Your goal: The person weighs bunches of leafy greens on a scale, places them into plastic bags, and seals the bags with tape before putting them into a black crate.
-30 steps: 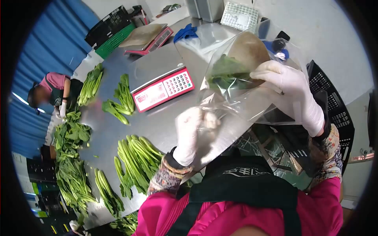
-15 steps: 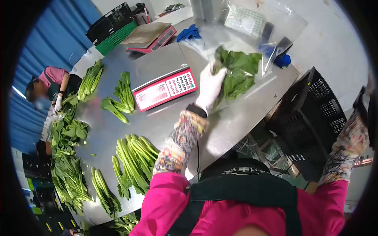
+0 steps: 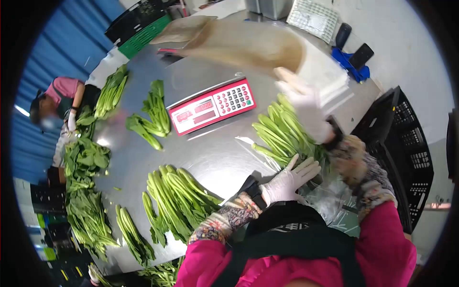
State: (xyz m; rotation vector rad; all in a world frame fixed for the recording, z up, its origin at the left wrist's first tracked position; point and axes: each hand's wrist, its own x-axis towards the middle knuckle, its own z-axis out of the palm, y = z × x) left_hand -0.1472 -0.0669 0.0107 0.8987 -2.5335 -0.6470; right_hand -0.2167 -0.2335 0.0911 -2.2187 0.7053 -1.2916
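The bunch of greens (image 3: 282,131) lies on the steel table (image 3: 215,162) just right of the red scale (image 3: 213,106), its long axis running from the far side toward the near right; the pale stalk ends point far and left, the leafy end toward the person's body, where it goes into a clear plastic bag (image 3: 330,201) hanging off the near table edge. The left hand (image 3: 287,179), in a white glove, lies flat with fingers spread and relaxed, touching the near stalks of the bunch and closed on nothing. The right hand (image 3: 306,107), also gloved, is blurred above the far side of the bunch; whether its fingers grip anything cannot be told.

Half a second ago the left hand was pressed on a leafy bunch inside the bag, farther away beside the scale, and the right hand was out of view at the right edge; now both hands are over the bunch, which lies nearer.

One scale stands in plain sight, a second lies far left under a brown sheet (image 3: 239,43). Roughly six more bundles of greens lie on the left half of the table, the nearest bundle (image 3: 179,201) just left of the left forearm. One co-worker (image 3: 60,103) stands at the far left. Black crates (image 3: 406,153) stand on the right
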